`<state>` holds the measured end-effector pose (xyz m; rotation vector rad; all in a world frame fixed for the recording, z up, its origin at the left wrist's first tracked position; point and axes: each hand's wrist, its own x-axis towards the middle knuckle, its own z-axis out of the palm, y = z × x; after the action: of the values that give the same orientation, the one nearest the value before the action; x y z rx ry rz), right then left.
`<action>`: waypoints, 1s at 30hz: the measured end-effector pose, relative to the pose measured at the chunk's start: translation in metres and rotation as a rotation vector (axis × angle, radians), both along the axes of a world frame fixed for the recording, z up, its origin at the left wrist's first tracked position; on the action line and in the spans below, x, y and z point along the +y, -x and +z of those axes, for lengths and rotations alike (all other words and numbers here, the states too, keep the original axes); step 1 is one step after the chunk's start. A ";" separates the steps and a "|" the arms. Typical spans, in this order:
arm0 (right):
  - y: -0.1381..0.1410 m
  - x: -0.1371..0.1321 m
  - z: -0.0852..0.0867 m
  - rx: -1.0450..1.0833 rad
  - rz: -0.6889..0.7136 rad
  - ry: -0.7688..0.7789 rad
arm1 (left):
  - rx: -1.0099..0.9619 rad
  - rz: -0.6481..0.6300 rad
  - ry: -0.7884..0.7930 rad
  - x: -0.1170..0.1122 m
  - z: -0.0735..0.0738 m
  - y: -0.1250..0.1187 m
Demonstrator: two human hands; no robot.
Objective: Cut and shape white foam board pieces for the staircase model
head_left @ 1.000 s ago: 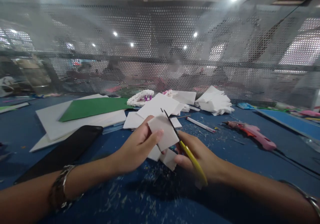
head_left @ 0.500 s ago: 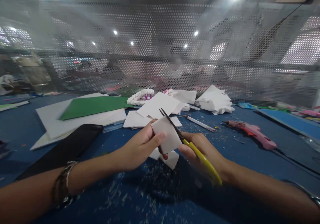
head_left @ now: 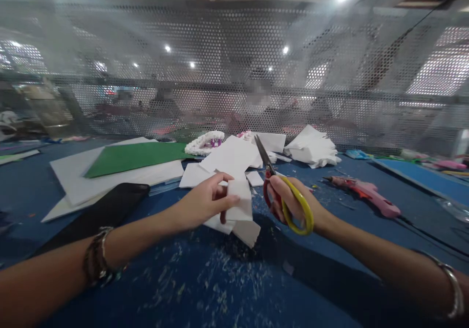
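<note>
While the left hand (head_left: 203,203) pinches a card (head_left: 240,203) over loose paper (head_left: 247,233) on the tabletop (head_left: 164,274), the right hand (head_left: 291,198) has its grip round the scissors (head_left: 269,169) (yellow and red handles), their blades apart from the card. A glue gun (head_left: 373,196) lies farther right.

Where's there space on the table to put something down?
The best patch of table lies between the right arm and the pink glue gun, with tiny specks. Another is left of the white sheets and black object. The middle is crowded: left hand pinching small paper, right hand holding scissors, paper pile behind. Scraps litter the front, between the arms.
</note>
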<state>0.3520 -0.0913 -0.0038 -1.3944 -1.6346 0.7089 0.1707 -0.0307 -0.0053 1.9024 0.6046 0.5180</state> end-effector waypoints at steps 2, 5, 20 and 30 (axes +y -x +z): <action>-0.006 0.007 -0.002 0.012 -0.033 0.021 | 0.269 -0.058 -0.136 0.010 0.004 0.007; -0.014 0.017 -0.011 0.051 -0.078 0.080 | 0.669 -0.167 -0.391 0.020 0.014 0.019; -0.019 0.022 -0.028 0.067 -0.091 0.083 | 0.740 -0.240 -0.933 0.008 0.013 0.014; -0.018 0.021 -0.031 0.071 -0.115 0.045 | 0.735 -0.034 -1.098 0.014 0.005 0.017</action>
<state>0.3704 -0.0699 -0.0350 -1.4662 -1.4791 0.7230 0.1533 -0.0168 -0.0007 3.1946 0.8336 0.0670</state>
